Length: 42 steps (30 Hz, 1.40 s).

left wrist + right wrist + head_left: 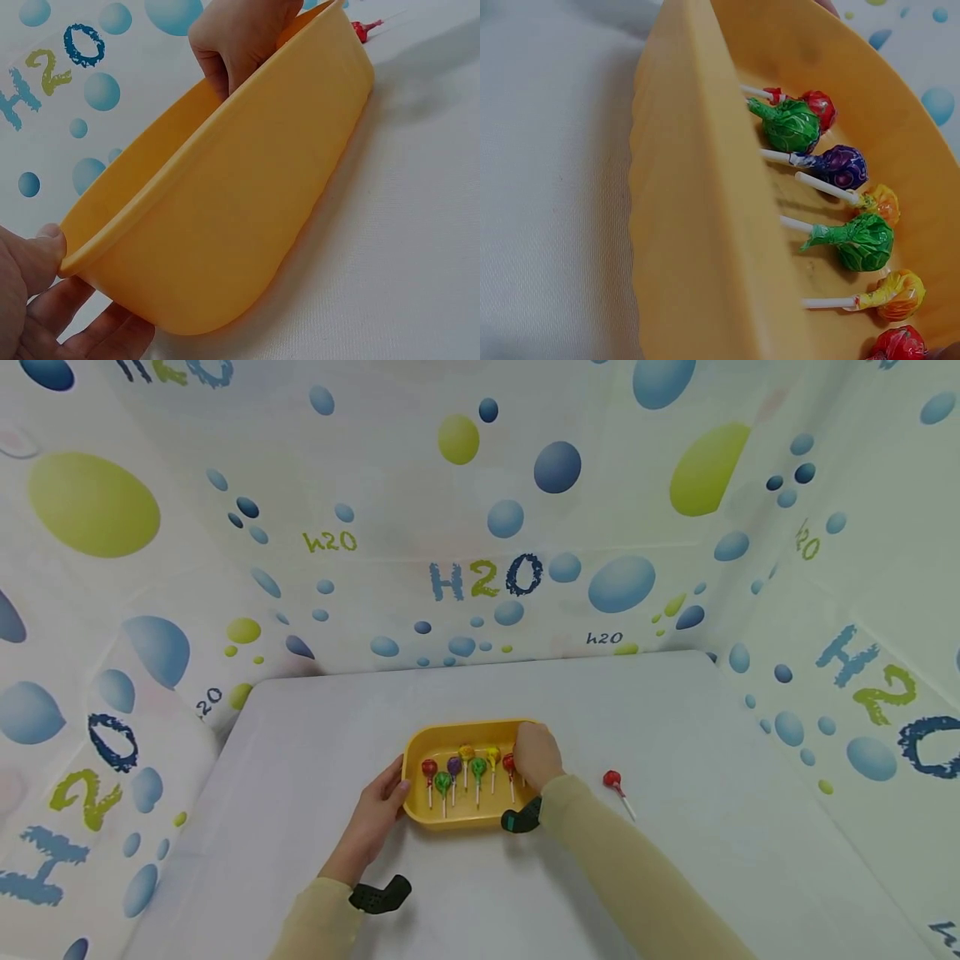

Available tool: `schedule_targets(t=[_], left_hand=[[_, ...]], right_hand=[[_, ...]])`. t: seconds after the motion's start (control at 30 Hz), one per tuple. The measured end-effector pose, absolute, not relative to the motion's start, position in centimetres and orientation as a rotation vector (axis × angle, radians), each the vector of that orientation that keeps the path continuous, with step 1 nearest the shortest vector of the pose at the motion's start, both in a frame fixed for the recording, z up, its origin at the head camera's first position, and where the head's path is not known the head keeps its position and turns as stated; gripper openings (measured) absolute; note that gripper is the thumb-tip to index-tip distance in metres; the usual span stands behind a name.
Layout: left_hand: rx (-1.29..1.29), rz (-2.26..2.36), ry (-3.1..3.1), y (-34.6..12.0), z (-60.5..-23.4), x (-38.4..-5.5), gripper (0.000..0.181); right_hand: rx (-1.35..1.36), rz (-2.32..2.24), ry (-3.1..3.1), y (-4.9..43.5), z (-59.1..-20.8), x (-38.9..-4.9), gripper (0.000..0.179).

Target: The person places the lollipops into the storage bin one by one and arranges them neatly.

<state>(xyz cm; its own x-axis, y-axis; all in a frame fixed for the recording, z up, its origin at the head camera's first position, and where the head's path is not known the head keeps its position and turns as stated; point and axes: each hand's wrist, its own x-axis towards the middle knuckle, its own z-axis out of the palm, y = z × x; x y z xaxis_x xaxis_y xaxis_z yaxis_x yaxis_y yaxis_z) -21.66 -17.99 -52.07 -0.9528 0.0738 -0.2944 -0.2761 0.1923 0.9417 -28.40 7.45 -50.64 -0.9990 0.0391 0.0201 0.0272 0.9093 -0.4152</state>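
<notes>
A yellow plastic tray holds several wrapped lollipops in a row, heads to the far side. My left hand grips the tray's left end, thumb at the rim and fingers against the outer wall in the left wrist view. Inside the tray's right end, my right hand has its fingers curled down around a lollipop; its head is hidden, a bit of white stick showing below the hand. Nearest to it lies a red lollipop. Green, purple and yellow lollipops show clearly in the right wrist view.
Another red lollipop lies on the white tabletop right of the tray, its stick pointing toward the near right. A white curtain with blue and green spots hangs behind the table and along both sides.
</notes>
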Motion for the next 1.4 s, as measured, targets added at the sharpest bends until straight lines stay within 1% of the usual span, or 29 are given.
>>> schedule_targets(t=[0.4, 0.63, 0.83, 1.13, 1.27, 1.4], left_hand=[[-0.192, 1.822, 2.193, -17.5, -52.0, -21.7, 0.058], [-0.179, 1.807, 2.206, -17.4, -52.0, -21.6, 0.058], [-0.152, 1.774, 2.226, -17.6, -51.8, -21.5, 0.059], [-0.148, 1.745, 2.239, -17.7, -51.7, -21.5, 0.06], [-0.153, 1.744, 2.244, -17.8, -51.8, -21.6, 0.06], [-0.174, 1.749, 2.236, -17.8, -51.9, -21.8, 0.059]], right_hand=[[-0.08, 0.7, -3.057, 8.2, -50.1, -28.1, 0.017], [-0.072, 1.035, -3.008, 10.1, -48.1, -27.1, 0.026], [-0.02, 1.212, -2.905, 14.9, -46.3, -26.1, 0.031], [-0.03, 1.129, -2.827, 23.5, -45.8, -24.8, 0.033], [-0.044, 1.092, -2.798, 25.7, -46.0, -24.3, 0.032], [-0.083, 1.108, -2.811, 26.7, -46.7, -23.9, 0.034]])
